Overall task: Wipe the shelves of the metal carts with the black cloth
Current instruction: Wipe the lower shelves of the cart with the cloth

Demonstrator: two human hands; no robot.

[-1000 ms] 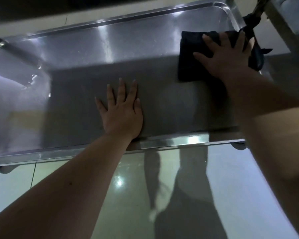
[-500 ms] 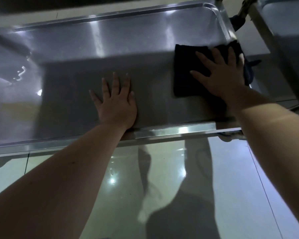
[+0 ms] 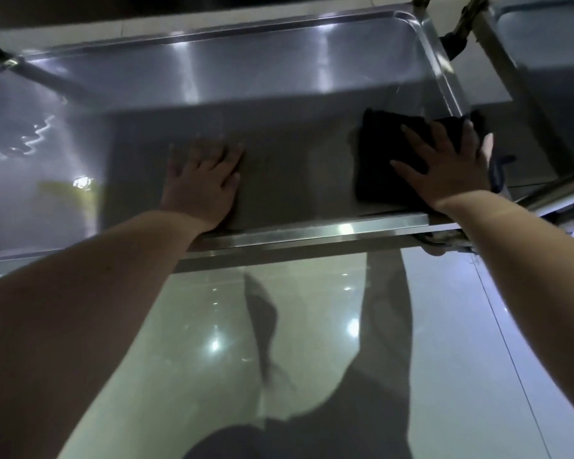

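The shelf (image 3: 279, 77) was a shiny steel tray with a raised rim, streaked with glare at its far side and shadowed toward the front. The left hand (image 3: 201, 180) lay palm down on the shelf, about the middle of its front edge, holding nothing. Its fingers were out flat, though the tips were pretty blurry. Further right, the cloth (image 3: 381, 160) sat flat on the shelf by its front right corner. It was black, folded into a rough rectangle and matte against the metal, with a scrap poking past the shelf's right rim. The right hand (image 3: 444, 170) pressed down on it, fingers spread wide and straight, not gripping. Beyond the shelf's right rim stood part of another cart (image 3: 544, 44).
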